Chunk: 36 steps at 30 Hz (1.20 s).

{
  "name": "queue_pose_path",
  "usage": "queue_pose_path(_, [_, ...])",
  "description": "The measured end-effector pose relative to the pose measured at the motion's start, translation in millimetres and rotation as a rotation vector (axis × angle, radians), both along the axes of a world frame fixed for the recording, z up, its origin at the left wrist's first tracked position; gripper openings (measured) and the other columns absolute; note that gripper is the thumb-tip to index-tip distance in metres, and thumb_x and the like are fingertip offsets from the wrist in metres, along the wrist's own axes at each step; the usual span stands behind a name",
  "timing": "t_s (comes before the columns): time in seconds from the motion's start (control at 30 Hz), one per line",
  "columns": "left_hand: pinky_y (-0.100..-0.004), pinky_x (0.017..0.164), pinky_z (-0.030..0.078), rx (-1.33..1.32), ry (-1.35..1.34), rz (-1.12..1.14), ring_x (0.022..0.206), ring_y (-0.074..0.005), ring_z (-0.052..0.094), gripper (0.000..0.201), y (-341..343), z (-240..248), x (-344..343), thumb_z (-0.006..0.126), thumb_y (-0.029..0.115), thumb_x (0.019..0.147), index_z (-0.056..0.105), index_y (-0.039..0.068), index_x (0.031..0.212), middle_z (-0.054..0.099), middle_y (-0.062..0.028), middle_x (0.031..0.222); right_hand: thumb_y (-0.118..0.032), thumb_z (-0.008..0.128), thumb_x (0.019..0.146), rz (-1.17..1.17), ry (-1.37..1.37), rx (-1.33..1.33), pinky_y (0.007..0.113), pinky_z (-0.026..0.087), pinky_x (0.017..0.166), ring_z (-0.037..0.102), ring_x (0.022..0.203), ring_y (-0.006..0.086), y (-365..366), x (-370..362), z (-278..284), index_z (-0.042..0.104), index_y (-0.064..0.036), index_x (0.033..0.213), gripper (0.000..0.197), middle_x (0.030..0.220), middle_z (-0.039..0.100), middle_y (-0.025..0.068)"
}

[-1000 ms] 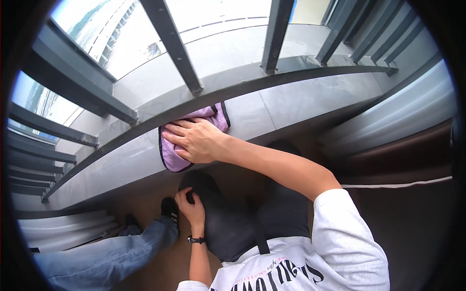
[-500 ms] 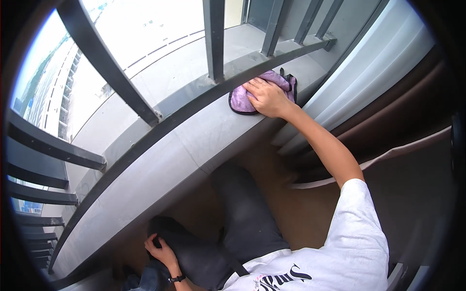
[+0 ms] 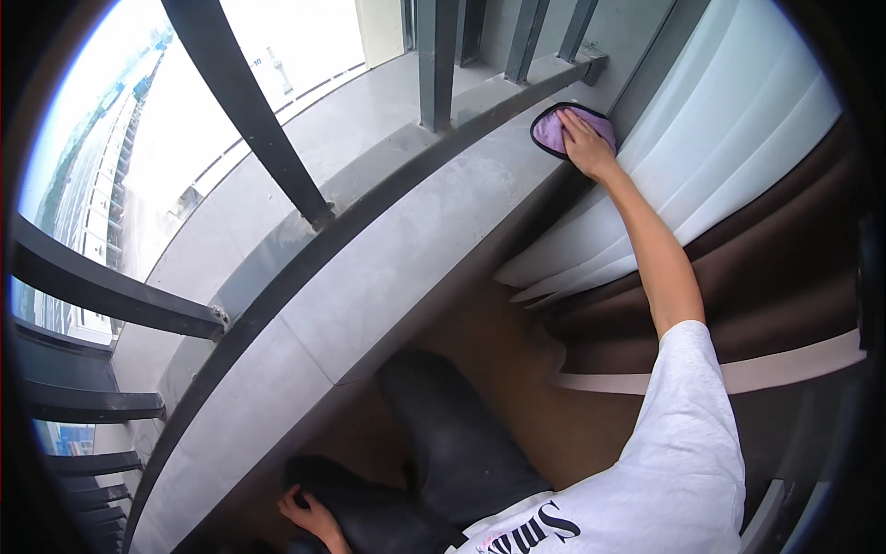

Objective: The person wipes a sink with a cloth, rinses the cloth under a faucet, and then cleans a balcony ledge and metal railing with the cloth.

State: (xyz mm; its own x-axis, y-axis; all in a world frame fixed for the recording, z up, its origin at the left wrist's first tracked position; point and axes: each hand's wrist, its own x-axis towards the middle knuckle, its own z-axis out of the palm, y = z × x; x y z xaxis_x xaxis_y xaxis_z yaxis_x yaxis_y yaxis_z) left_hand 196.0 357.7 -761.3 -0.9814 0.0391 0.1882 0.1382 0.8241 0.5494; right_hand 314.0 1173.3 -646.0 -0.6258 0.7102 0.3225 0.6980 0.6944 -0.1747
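Observation:
At the far right end of the pale tiled sill (image 3: 406, 245), my right hand (image 3: 587, 143) presses a purple cleaning cloth (image 3: 548, 131) with a black edge against the tile. The fingers lie stretched over the cloth and hold it down; part of it is hidden beneath the palm. My left hand (image 3: 314, 519) rests at my left knee, low in the view, with thumb and fingers apart and nothing seen in them.
Dark metal railing bars (image 3: 258, 120) rise from a curved bottom rail (image 3: 355, 208) along the sill. A white curtain (image 3: 683, 138) and a brown curtain (image 3: 757, 249) hang close to my right arm. My legs (image 3: 452, 415) are bent below the sill, above a brown floor (image 3: 489, 332).
My right hand has slid the cloth farther along the sill toward the wall end, and the cloth now lies flatter. The view has shifted. My left hand stays at the knee.

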Motion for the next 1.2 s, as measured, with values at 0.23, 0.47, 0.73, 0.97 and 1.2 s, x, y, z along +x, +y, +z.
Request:
queue_pose_path(0.23, [-0.0455, 0.101, 0.036, -0.046, -0.047, -0.031, 0.113, -0.0389, 0.047, 0.025, 21, -1, -2, 0.06, 0.002, 0.08, 0.062, 0.001, 0.104, 0.053, -0.0206, 0.113, -0.028, 0.04, 0.098, 0.058, 0.173, 0.061, 0.038, 0.027, 0.118, 0.037, 0.141, 0.0306, -18, 13, -7, 0.049, -0.0036, 0.141, 0.05, 0.15, 0.043, 0.0168])
queue_pose_path(0.47, [-0.0448, 0.096, 0.038, -0.081, -0.023, 0.006, 0.108, -0.0373, 0.047, 0.022, 21, 9, 1, 0.062, 0.004, 0.079, 0.063, 0.003, 0.102, 0.051, -0.0182, 0.108, -0.02, 0.033, 0.102, 0.107, 0.226, -0.056, 0.038, 0.025, 0.118, 0.036, 0.141, 0.0325, -63, -14, -15, 0.047, -0.0028, 0.142, 0.046, 0.15, 0.043, 0.0175])
queue_pose_path(0.73, [-0.0448, 0.093, 0.041, -0.019, 0.028, -0.057, 0.105, -0.0369, 0.048, 0.022, 45, 13, -5, 0.065, 0.004, 0.078, 0.066, 0.006, 0.1, 0.054, -0.0169, 0.105, -0.009, 0.028, 0.1, 0.353, 0.296, -0.077, 0.037, 0.029, 0.115, 0.043, 0.137, 0.0322, -64, -6, -5, 0.047, -0.0031, 0.143, 0.047, 0.144, 0.05, 0.0184])
queue_pose_path(0.97, [-0.0424, 0.092, 0.041, 0.048, 0.013, -0.022, 0.104, -0.0346, 0.049, 0.019, 23, 23, 2, 0.067, 0.004, 0.078, 0.066, 0.007, 0.097, 0.055, -0.0137, 0.103, -0.007, 0.033, 0.093, 0.693, -0.061, 0.126, 0.042, 0.031, 0.114, 0.041, 0.138, 0.0344, -244, -91, 33, 0.045, 0.0022, 0.142, 0.052, 0.147, 0.046, 0.0203])
queue_pose_path(1.2, [-0.0432, 0.088, 0.043, 0.121, 0.017, -0.068, 0.102, -0.0337, 0.049, 0.019, 25, 35, 6, 0.067, 0.006, 0.078, 0.067, 0.008, 0.097, 0.056, -0.0128, 0.101, -0.01, 0.033, 0.095, 0.681, -0.15, 0.1, 0.043, 0.03, 0.115, 0.039, 0.137, 0.0382, -248, -120, 31, 0.046, 0.0083, 0.137, 0.047, 0.146, 0.043, 0.0254])
